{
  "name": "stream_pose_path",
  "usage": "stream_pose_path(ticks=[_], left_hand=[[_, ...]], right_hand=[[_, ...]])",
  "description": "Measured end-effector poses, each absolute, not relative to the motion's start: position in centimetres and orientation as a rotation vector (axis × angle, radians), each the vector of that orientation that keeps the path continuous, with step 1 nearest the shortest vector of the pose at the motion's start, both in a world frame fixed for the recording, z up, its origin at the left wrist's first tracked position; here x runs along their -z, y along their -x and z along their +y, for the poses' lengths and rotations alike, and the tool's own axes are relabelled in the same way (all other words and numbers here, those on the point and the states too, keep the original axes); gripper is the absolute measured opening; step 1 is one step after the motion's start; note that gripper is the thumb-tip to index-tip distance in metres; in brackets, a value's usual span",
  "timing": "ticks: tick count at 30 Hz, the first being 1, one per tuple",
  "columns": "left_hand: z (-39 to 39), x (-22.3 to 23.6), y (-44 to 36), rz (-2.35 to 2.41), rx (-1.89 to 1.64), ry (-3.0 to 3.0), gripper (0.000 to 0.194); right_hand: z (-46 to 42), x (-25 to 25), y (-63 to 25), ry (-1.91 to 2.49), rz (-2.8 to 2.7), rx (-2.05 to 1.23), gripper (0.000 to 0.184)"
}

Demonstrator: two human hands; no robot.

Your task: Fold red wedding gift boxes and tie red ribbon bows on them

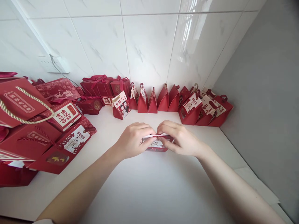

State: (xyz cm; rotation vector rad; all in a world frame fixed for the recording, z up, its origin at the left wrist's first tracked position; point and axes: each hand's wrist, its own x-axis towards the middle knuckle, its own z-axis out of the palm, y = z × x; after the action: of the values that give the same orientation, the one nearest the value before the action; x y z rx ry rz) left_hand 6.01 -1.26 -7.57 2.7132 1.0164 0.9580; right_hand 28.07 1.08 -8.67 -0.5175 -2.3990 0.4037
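A small red gift box [157,144] with a white printed panel stands on the white tabletop [149,189] in front of me. My left hand [135,140] pinches the left part of its top edge between thumb and fingers. At the right part of the same edge, my right hand [178,138] grips likewise, its fingertips close to those of the left. Fingers cover much of the box's upper part, and its back is hidden.
Large red gift boxes with rope handles [25,102] are piled at the left. Along the tiled wall [149,46] stand several small peaked red boxes [153,101], with more boxes [205,107] at the right by a grey panel [261,102]. A socket [54,64] with a cable is at the back left.
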Motion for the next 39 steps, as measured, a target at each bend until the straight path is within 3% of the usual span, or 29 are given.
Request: stream_pose_path(ticks=[5,13,18,24,28,33,39], left_hand=[[-1.2,6.8,-5.6,0.861,-0.907,-2.697,0.015],[-1.1,6.0,-4.6,0.945,-0.653,-2.585,0.017],[-0.2,6.1,-3.2,1.056,-0.483,-2.386,0.029],[0.8,7.6,-1.5,1.123,-0.438,-2.060,0.044],[1.5,8.8,-1.1,1.126,-0.392,-1.924,0.053],[2.1,9.4,-1.0,1.097,-0.386,-1.901,0.053],[2.3,10.4,-1.0,1.108,-0.354,-1.890,0.056]], right_hand=[[0.5,8.0,-28.0,0.413,-2.471,-0.441,0.015],[0.6,7.2,-29.7,0.539,-2.546,-0.582,0.016],[1.1,6.9,-31.4,0.822,-2.569,-0.550,0.043],[1.2,6.7,-31.1,0.860,-2.502,-0.569,0.027],[2.0,7.5,-30.5,0.878,-2.390,-0.701,0.033],[3.6,8.9,-30.7,0.761,-2.282,-1.119,0.043],[4.1,9.8,-30.7,0.752,-2.315,-1.158,0.036]])
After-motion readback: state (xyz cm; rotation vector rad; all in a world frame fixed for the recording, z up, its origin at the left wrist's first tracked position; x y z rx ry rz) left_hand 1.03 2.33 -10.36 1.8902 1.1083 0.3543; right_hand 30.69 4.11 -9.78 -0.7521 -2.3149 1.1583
